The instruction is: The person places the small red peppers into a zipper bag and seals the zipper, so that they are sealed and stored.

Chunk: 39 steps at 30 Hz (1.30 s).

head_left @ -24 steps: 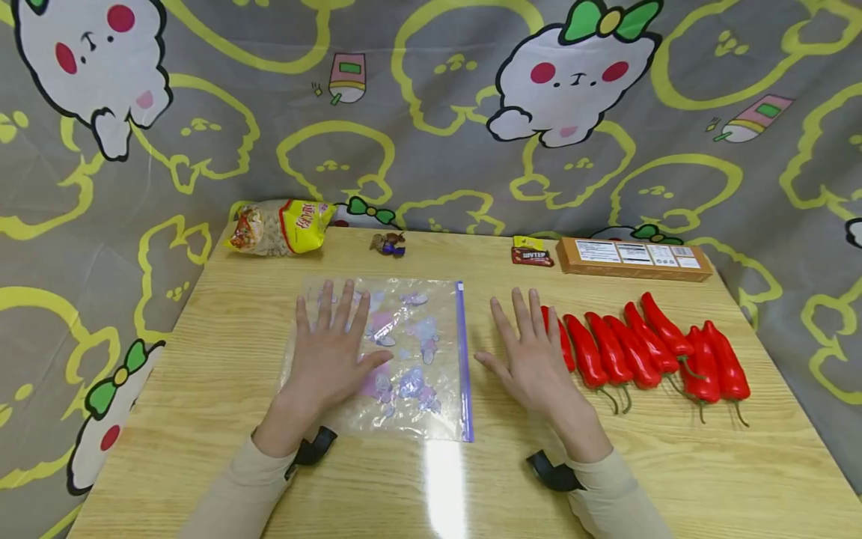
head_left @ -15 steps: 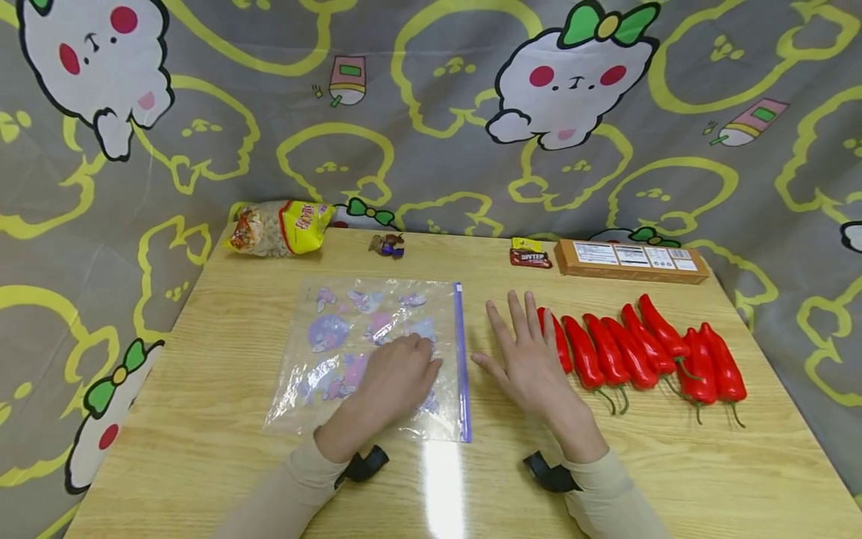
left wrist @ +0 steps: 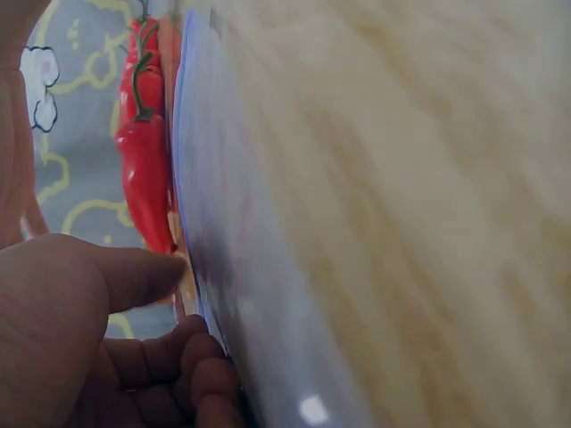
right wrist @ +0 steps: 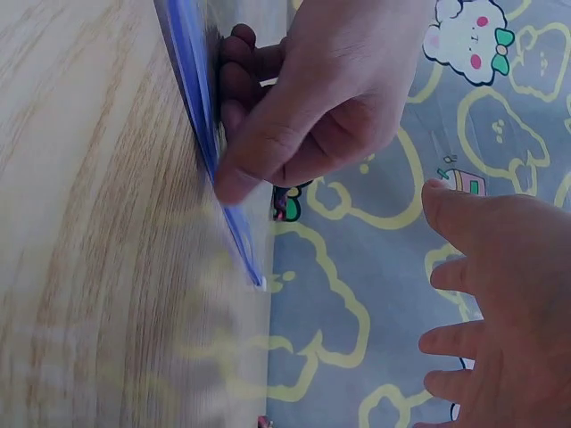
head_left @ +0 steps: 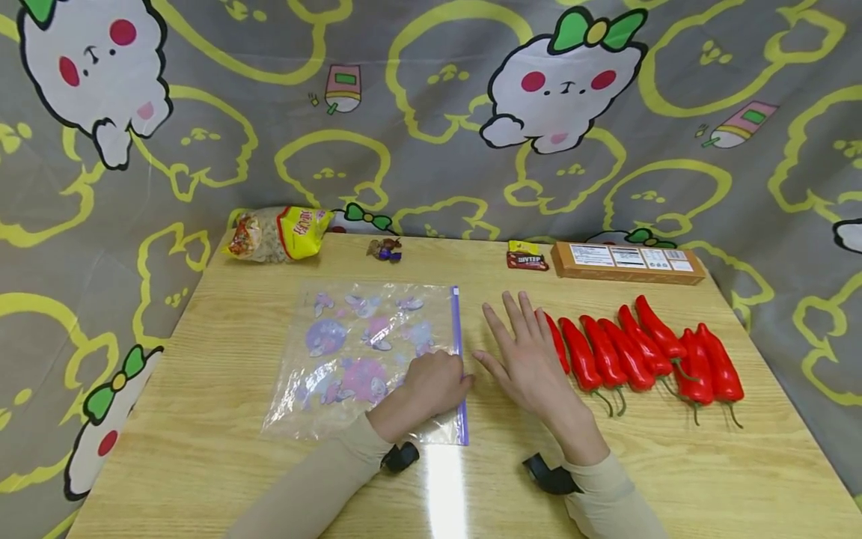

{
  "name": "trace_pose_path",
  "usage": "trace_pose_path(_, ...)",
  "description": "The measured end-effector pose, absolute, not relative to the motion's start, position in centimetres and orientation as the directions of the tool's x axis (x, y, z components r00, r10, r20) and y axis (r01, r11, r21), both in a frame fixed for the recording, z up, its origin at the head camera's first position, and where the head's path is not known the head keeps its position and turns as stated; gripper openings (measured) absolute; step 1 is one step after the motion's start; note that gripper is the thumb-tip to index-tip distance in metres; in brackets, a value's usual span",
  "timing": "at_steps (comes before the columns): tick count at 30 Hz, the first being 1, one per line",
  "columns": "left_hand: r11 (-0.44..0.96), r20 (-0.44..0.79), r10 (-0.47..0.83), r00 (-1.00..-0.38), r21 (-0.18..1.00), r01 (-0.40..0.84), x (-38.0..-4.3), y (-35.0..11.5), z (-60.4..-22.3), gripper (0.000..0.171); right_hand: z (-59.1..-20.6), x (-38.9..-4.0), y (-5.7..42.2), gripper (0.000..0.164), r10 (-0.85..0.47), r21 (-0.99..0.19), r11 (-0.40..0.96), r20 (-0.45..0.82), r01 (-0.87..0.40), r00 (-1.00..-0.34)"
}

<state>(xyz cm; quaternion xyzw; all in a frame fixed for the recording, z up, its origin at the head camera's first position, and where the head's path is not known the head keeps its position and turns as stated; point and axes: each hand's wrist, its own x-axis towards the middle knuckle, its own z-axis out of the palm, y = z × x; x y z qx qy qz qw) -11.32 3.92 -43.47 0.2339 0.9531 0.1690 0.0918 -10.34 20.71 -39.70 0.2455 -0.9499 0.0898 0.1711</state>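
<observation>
"Item one?"
"Clear plastic bag with pastel prints [head_left: 364, 359], lying on pale wood-grain table [head_left: 168, 419]; purple plastic zip strip [head_left: 456, 318] along its right edge."
"Hands?"
"Left hand [head_left: 434, 383]: fingers curled at the strip (whether pinching it, I cannot tell). Right hand [head_left: 530, 368]: fingers spread, just beside the strip, gripping nothing."
"Handling?"
"Best to pinch the strip squarely, keeping the bag unwrinkled."

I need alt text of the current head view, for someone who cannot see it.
A person's left hand is curled at the purple zip edge of a clear printed bag on a wooden table; the right hand, fingers spread, is beside red peppers. Behind lie a filled packet, small wrapped items and a brown box.
</observation>
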Motion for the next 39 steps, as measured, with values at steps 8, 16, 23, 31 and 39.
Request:
trace_pose_path(8, 0.827, -0.122, 0.461, -0.879, 0.42, 0.374, -11.5, 3.5, -43.1, 0.029, -39.7, -10.3, 20.3, 0.064, -0.457, -0.079, 0.852, 0.369, -0.517, -0.81)
trace_pose_path(16, 0.735, -0.12, 0.491, -0.863, 0.589, 0.336, -11.5, 1.7, -42.8, 0.027, -39.9, -10.2, 19.6, 0.057, -0.485, -0.114, 0.829, 0.341, -0.547, -0.805)
trace_pose_path(23, 0.656, -0.031, 0.433, -0.901, 0.696, 0.292, -10.3, -1.6, -42.1, 0.022, -40.1, -9.2, 17.7, 0.04, -0.55, -0.224, 0.738, 0.347, -0.636, -0.76)
trace_pose_path(31, 0.636, 0.022, 0.333, -0.943, 0.733, 0.242, -9.0, -3.5, -41.0, 0.021, -40.5, -7.7, 15.9, 0.04, -0.627, -0.308, 0.657, 0.281, -0.688, -0.726)
trace_pose_path(39, 0.62, 0.054, 0.32, -0.946, 0.743, 0.252, -8.3, -3.8, -40.6, 0.018, -40.9, -7.8, 15.7, 0.038, -0.65, -0.321, 0.633, 0.272, -0.704, -0.709)
